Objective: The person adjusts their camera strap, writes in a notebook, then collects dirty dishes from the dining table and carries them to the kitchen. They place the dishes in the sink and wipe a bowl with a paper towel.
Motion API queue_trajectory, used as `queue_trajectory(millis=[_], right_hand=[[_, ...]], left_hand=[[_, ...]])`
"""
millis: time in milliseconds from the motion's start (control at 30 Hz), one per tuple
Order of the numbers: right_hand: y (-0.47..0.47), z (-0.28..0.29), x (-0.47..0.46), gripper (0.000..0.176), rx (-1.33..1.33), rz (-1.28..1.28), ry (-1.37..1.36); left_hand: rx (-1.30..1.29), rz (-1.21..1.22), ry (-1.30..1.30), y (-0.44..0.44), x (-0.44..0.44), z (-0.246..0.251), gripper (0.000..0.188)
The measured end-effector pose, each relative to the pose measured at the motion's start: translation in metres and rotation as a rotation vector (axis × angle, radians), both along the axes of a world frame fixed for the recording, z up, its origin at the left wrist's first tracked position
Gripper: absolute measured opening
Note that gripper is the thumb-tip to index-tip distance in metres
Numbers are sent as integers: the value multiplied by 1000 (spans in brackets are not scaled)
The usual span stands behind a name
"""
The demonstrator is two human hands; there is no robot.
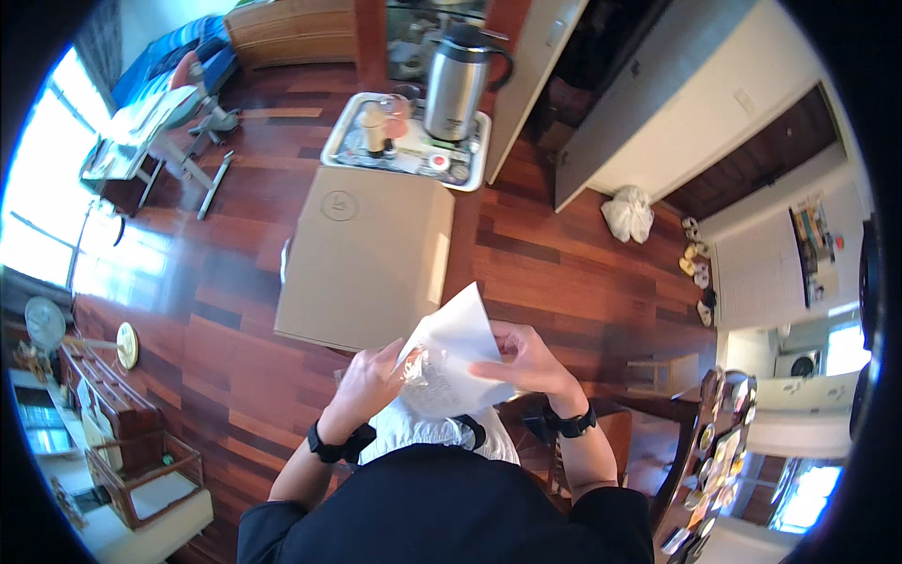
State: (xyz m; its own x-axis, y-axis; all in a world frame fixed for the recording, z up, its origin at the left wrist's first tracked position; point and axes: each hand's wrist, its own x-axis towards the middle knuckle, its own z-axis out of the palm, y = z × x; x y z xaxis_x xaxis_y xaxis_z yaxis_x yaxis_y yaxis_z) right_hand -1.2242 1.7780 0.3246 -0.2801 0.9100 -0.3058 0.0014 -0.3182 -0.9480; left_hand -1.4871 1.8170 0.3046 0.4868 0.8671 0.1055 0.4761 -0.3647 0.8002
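A white paper sheet (458, 352) bearing faint print is held tilted above my lap. Shiny clear plastic (416, 363) shows at its left side; whether it is part of the sheet or a separate sleeve, I cannot tell. My left hand (368, 381) grips the left edge, its fingertips partly hidden behind the sheet. At the right edge, my right hand (528, 361) pinches the paper between thumb and fingers. Just beyond the sheet lies a flat brown cardboard piece (370, 254), perhaps a closed box, with a circled mark near its far left corner.
Past the cardboard, a white-rimmed tray (330, 144) carries a steel vacuum jug (454, 88) and cups. A white plastic bag (628, 215) and several shoes (694, 261) are on the wooden floor to the right. A cluttered dark table (680, 486) stands at my right, a fan (46, 324) far left.
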Motion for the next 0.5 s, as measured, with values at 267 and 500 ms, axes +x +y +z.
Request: queue_trajectory(millis=[267,500], right_hand=[[-95,-44,159,21,26,-579,46],[-179,-84,321,21,-40,-1010,-36]], left_hand=[[-450,-63,-317,-17,189,-37,19],[-979,-132,-474,-48,397,-51,42]])
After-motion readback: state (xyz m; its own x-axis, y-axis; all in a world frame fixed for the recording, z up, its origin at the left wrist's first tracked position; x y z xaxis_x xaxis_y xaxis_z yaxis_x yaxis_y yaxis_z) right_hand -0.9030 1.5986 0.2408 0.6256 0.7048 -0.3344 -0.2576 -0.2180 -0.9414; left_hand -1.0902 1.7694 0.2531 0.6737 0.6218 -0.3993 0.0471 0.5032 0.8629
